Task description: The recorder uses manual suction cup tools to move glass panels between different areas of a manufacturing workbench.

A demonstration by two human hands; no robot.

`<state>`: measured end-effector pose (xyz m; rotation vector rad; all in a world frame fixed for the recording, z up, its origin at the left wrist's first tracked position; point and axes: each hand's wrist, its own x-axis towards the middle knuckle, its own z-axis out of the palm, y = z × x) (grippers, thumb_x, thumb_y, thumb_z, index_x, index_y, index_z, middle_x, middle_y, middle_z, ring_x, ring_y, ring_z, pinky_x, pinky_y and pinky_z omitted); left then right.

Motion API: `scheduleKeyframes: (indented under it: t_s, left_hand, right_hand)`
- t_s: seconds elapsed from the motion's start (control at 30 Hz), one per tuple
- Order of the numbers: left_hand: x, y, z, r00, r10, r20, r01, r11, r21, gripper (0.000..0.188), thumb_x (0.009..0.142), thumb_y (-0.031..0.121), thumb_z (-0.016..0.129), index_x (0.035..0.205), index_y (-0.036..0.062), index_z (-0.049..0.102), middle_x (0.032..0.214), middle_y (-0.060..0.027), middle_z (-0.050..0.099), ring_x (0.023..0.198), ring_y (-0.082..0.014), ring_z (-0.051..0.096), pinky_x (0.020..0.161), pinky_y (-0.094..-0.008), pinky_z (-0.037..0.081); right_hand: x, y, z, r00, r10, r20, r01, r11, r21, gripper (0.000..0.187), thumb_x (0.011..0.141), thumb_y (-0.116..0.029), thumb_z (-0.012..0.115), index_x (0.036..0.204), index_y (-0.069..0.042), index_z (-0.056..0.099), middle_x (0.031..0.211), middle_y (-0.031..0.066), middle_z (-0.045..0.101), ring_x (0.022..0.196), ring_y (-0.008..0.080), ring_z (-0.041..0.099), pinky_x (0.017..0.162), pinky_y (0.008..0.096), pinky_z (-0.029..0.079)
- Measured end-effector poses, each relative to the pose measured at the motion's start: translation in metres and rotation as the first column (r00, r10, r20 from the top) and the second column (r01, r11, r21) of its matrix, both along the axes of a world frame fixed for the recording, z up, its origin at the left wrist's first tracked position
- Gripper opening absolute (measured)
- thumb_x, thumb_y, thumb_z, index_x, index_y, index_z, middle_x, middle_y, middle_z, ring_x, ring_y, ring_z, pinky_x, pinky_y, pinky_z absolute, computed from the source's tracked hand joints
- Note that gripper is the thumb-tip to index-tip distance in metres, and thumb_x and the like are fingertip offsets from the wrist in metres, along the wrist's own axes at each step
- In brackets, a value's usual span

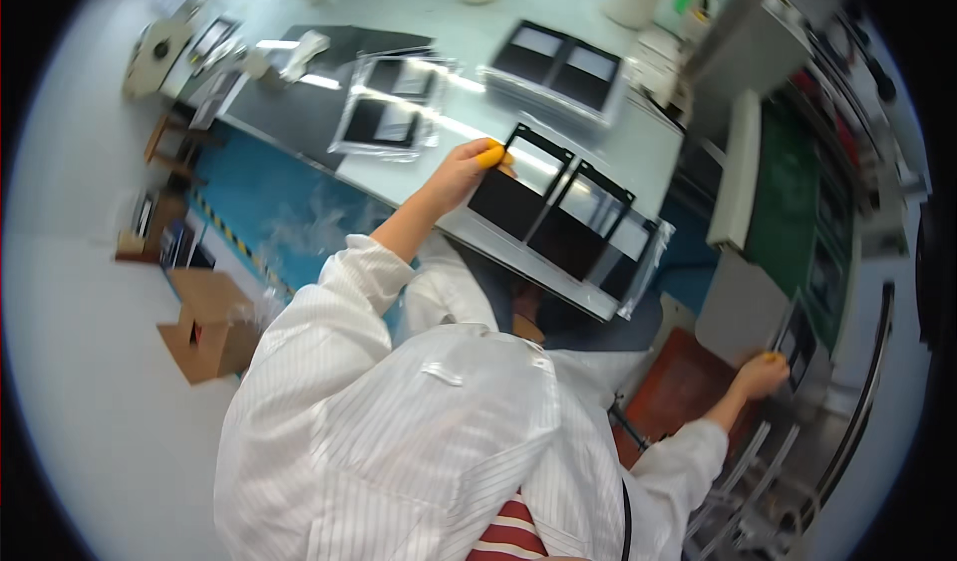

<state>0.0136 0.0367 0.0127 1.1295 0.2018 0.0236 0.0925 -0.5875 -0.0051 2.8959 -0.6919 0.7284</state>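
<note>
Left hand (469, 170) and right hand (763, 375) well apart. Left, in yellow finger covers (489, 155), looks pinched onto the upper left edge of a flat rectangular panel, matte black below with a clear window above (503, 202); it sits over the near edge of the pale glossy tabletop (648, 152), in front of the white striped smock (439, 411). Can't tell if it's lifted off what's under it. Just right of it, a second black-and-clear panel of the same kind (568, 244), then clear crinkly plastic wrap (653, 272) at the end. Right hand is out to the side, at the edge of a dark-framed rectangular panel (797, 342); too small and blurry to tell whether fingers are closed on it. Handling, judged by look: panels thin, likely light, fairly stiff; windows glossy, so probably slippery, easily smudged or scratched, maybe brittle if flexed. Best hold: black border or side edges, thumb and fingertips, light pinch, off the clear part; a second support opposite should stop sagging.
</note>
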Motion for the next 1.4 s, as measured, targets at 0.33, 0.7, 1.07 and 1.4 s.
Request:
scheduleKeyframes:
  t_s: [0.33,0.7,1.07,1.4]
  left_hand:
    - [-0.057,0.21,0.065,0.997,0.0,-0.076,0.027,0.935,0.354,0.02,0.094,0.019,0.056,0.103,0.0015,0.061,0.093,-0.006,0.065,0.088,-0.0152,0.062,0.084,-0.0273,0.047]
    - [0.061,0.264,0.128,0.87,-0.068,-0.488,0.479,0.348,0.806,0.024,0.092,0.022,0.055,0.102,0.0056,0.07,0.081,-0.0009,0.065,0.072,-0.0095,0.057,0.072,-0.0229,0.044]
    - [0.081,0.134,0.055,0.972,-0.194,0.13,-0.039,0.418,0.908,0.029,0.088,0.007,0.05,0.112,0.0014,0.065,0.091,-0.0095,0.07,0.084,-0.0151,0.065,0.079,-0.025,0.048]
    - [0.007,-0.034,-0.017,0.943,-0.155,0.294,-0.154,0.58,0.8,0.028,0.09,0.011,0.05,0.112,0.0019,0.064,0.114,-0.0173,0.063,0.112,-0.0329,0.055,0.095,-0.0385,0.043]
  right_hand:
    - [-0.048,0.103,0.013,0.704,-0.102,0.703,-0.521,0.599,0.609,0.024,0.092,0.001,0.05,0.115,0.01,0.054,0.113,0.0244,0.06,0.098,0.0273,0.065,0.091,0.0326,0.053]
    - [-0.057,0.105,0.003,0.712,-0.451,0.538,-0.348,0.44,0.828,0.028,0.079,0.013,0.057,0.106,0.007,0.054,0.105,0.0156,0.058,0.09,0.0225,0.062,0.078,0.0285,0.055]
    - [-0.083,0.185,0.105,0.671,-0.006,0.741,-0.722,0.221,0.656,0.031,0.089,0.009,0.045,0.118,0.001,0.045,0.125,0.0134,0.052,0.103,0.0174,0.056,0.086,0.0284,0.051]
    - [-0.012,0.261,0.054,0.758,0.341,0.556,-0.551,-0.121,0.825,0.034,0.092,0.005,0.046,0.126,0.001,0.043,0.118,0.0144,0.053,0.101,0.0175,0.057,0.085,0.0311,0.055]
